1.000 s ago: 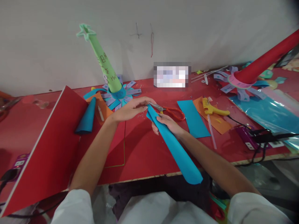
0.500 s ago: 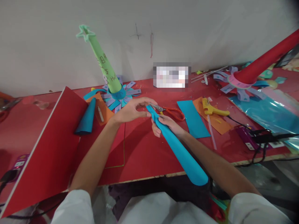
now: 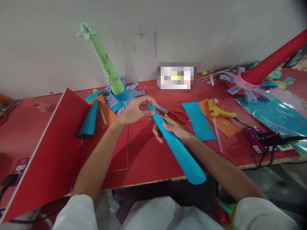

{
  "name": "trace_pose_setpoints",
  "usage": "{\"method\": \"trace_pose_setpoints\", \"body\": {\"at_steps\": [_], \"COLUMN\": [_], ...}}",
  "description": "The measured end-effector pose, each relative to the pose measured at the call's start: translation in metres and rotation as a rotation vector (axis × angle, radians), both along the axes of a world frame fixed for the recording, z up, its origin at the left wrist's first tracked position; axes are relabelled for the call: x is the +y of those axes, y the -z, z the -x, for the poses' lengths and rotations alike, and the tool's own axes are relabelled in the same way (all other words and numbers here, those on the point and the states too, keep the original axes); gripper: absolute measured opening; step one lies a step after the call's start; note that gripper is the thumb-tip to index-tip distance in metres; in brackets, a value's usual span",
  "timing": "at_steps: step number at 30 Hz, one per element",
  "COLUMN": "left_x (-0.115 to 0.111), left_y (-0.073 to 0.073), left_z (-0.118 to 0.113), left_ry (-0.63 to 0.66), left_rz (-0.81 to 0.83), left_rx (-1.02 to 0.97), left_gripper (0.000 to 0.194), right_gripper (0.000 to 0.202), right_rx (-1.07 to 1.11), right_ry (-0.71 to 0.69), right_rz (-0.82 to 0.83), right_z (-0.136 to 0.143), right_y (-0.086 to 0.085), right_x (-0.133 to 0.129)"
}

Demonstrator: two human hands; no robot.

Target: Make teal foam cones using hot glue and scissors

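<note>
A long blue foam-like cone (image 3: 178, 151) slants across the middle of the view, narrow end away from me and wide end over the table's front edge. My left hand (image 3: 136, 111) pinches its narrow tip between thumb and fingers. Around the upper part of the cone, my right hand (image 3: 174, 129) is closed, thumb on top and some fingers showing beneath. Just beyond the hands lies a pair of scissors (image 3: 178, 115) with red and yellow handles. A flat blue sheet (image 3: 199, 121) rests to the right of them.
A yellow glue gun (image 3: 222, 111) lies on an orange sheet (image 3: 226, 129) beside a power strip (image 3: 254, 140). At left stand a red board (image 3: 50, 153) and a small blue cone (image 3: 88, 123). Behind are a green cone (image 3: 107, 67) and a red cone (image 3: 275, 60).
The blue cone's wide end has swung left and slightly up. My left hand has shifted a little left at the tip, and the tip looks more tightly rolled.
</note>
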State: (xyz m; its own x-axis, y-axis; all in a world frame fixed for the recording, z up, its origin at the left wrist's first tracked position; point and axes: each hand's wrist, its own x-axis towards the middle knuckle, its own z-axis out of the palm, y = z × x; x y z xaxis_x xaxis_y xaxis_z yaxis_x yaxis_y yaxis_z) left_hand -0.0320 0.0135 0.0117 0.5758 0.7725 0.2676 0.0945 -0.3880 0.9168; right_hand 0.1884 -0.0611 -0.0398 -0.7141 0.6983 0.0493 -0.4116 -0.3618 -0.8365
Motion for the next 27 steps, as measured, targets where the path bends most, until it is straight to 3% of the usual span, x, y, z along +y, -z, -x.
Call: {"method": "trace_pose_setpoints", "body": {"at_steps": [7,11,13,23,27], "left_x": [0.002,0.000,-0.002,-0.005,-0.004], "left_y": [0.000,0.002,0.004,0.013,0.011], "left_z": [0.000,-0.003,-0.007,-0.022,-0.022], "left_ry": [-0.051,-0.063,-0.057,-0.075,-0.092], "left_rz": [-0.018,-0.054,-0.049,-0.010,0.016], "left_rx": [0.001,0.066,0.094,0.064,0.048], "left_gripper": [0.039,0.037,0.036,0.030,0.030], "right_gripper": [0.065,0.051,0.042,0.039,0.041], "right_rx": [-0.061,-0.266,-0.353,-0.419,-0.414], "right_ry": [0.054,0.482,0.629,0.742,0.702], "right_rz": [-0.065,-0.296,-0.392,-0.455,-0.423], "right_z": [0.003,0.006,0.004,0.002,0.004], "right_y": [0.003,0.006,0.006,-0.002,-0.005], "right_x": [-0.001,0.002,0.005,0.013,0.018]}}
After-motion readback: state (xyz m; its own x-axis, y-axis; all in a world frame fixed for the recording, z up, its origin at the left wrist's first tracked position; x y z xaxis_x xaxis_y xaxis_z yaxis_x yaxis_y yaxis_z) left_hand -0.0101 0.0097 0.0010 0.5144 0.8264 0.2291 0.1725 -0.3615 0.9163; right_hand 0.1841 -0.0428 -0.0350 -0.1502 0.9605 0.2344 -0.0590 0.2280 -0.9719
